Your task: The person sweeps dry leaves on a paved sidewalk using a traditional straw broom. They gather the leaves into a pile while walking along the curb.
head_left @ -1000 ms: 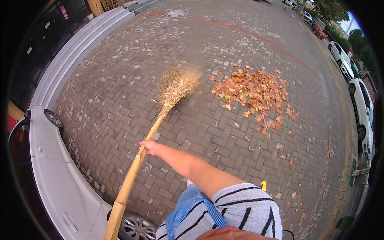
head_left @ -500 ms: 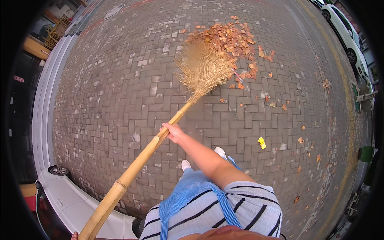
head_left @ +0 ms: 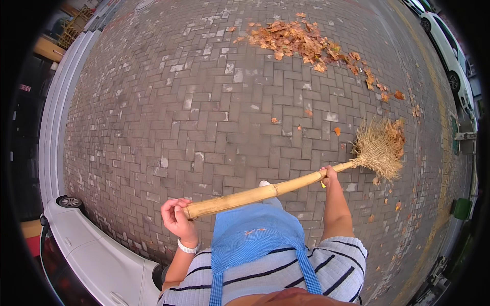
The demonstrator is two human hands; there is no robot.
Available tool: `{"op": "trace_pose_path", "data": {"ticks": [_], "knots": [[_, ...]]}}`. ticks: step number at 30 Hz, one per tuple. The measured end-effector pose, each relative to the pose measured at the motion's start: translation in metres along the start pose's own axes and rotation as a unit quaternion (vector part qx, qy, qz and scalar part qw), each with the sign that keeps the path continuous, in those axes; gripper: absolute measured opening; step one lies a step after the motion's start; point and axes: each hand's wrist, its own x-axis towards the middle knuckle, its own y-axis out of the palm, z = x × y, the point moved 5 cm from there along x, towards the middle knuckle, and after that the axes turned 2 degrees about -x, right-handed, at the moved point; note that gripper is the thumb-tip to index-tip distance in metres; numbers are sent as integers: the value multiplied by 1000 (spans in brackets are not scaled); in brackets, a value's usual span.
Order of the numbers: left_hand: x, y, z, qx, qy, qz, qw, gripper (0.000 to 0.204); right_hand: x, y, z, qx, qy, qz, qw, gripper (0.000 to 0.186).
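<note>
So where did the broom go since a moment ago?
The broom swung from the left, through the leaf pile, over to the person's right, where its straw head now lies on scattered leaves. The left hand has come into view gripping the handle's end. The right hand kept its hold further down, and the pile stayed put.

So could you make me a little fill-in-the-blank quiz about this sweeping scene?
1. Both hands grip the bamboo handle of a ____.
2. The left hand holds the handle's end, and on that wrist sits a white ____.
3. The right hand grips near the straw head, which lies on the ____ paving.
4. The leaf pile is ____ in colour.

Missing words: broom; band; brick; orange-brown
</note>
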Motion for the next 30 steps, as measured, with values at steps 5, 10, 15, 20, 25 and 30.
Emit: {"op": "trace_pose_path", "data": {"ticks": [5,10,15,20,25,30], "knots": [[-61,-21,38,-1,-158,-7,987,18,6,-112,14,20,-29,-125,992,11],[-73,-133,56,52,-116,-75,989,17,-17,-70,-53,19,-92,-117,989,11],[-72,-305,18,71,-36,-204,976,16,-88,54,-168,49,-54,33,997,7],[-97,-469,-111,136,80,-347,924,14,-221,181,-317,-30,23,186,982,2],[-123,-579,-271,696,340,-306,553,22,-363,268,-470,-113,77,311,941,9],[-176,-565,-335,486,298,-396,720,15,-510,289,-587,-187,144,401,885,21]]}}
